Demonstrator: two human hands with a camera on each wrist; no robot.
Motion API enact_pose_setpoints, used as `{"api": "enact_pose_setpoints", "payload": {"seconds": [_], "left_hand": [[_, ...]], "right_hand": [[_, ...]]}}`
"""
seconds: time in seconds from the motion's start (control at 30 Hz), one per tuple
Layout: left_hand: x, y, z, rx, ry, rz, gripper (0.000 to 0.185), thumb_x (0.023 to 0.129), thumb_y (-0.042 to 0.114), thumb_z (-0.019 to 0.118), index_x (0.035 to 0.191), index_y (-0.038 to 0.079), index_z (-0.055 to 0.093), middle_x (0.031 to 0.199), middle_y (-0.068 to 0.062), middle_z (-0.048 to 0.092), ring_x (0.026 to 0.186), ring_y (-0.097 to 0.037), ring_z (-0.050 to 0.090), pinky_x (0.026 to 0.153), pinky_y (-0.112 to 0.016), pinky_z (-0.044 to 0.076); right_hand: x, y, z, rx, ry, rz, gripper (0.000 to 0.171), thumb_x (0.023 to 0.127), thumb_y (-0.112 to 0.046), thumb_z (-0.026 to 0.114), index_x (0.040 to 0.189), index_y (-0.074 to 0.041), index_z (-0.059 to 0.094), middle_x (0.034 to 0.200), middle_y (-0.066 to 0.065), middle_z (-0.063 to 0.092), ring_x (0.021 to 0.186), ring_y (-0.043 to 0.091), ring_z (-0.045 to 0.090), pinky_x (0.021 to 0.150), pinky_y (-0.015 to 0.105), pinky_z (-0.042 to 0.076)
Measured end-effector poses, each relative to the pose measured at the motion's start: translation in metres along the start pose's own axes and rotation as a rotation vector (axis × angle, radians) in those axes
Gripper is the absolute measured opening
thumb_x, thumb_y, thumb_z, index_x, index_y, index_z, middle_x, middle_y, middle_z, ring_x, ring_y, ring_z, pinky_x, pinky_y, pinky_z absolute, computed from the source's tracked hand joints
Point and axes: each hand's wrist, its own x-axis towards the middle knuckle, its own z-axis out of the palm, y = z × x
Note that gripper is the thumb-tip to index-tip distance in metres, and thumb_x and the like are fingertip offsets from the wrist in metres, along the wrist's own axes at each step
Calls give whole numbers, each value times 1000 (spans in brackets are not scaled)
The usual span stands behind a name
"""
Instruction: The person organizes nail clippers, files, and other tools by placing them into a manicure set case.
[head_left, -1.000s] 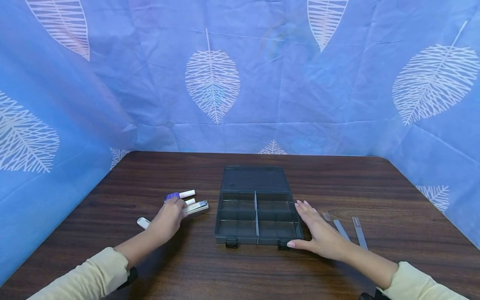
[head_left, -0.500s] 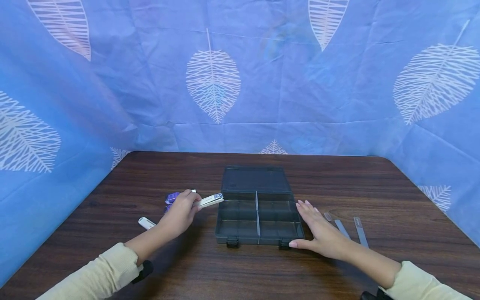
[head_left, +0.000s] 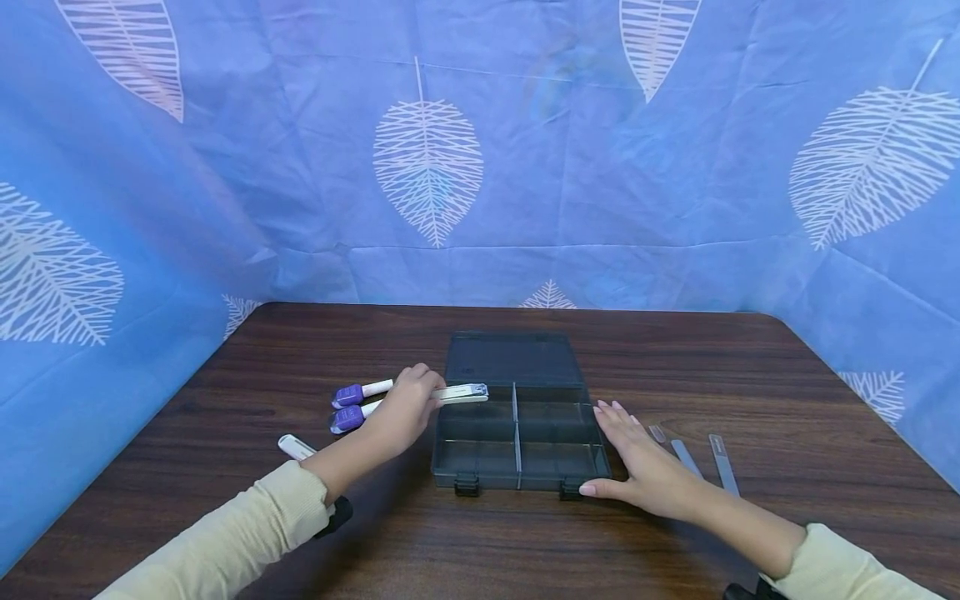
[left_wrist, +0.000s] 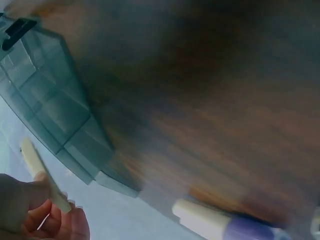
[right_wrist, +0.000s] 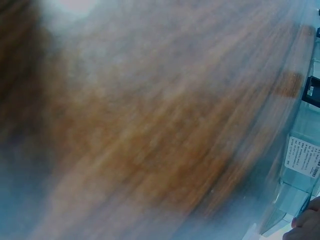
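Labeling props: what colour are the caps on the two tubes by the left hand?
Purple caps, white bodies; head view shows it best.

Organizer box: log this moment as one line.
left hand: holds nail clipper over organizer box | right hand: flat against box side | lid: open

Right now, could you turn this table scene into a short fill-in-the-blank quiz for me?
1. The left hand holds a white nail clipper over the open ____.
2. The right hand rests flat against the box's ____ side.
3. Two white tubes by the left hand have ____ caps.
4. The table is made of dark ____.

Missing words: box; right; purple; wood
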Motion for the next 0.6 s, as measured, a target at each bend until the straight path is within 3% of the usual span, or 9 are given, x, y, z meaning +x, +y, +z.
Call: {"api": "enact_pose_setpoints", "payload": {"seconds": [0.27,0.43,0.6], "left_hand": [[21,11,8,224,-157,86,10,88,8,62,94,-1,63,89,-10,57,79,-22,51,70,-36,47],[30,17,15,364,-229,110,11,87,12,64,94,4,64,87,-5,55,73,-16,44,61,-28,34],[36,18,21,430,-297,119,8,86,15,65,90,9,66,84,-2,57,70,-13,47,59,-25,30]], "right_hand": [[0,2,-1,-5,2,-6,98,78,-51,66,143,9,24,149,29,21,138,48,14,104,67,18],[0,1,-2,12,-6,-1,100,77,-53,66,143,9,23,150,28,19,138,48,12,105,66,16],[0,-1,-2,20,-19,8,100,77,-54,65,143,8,22,150,28,20,138,48,12,105,66,16]]}}
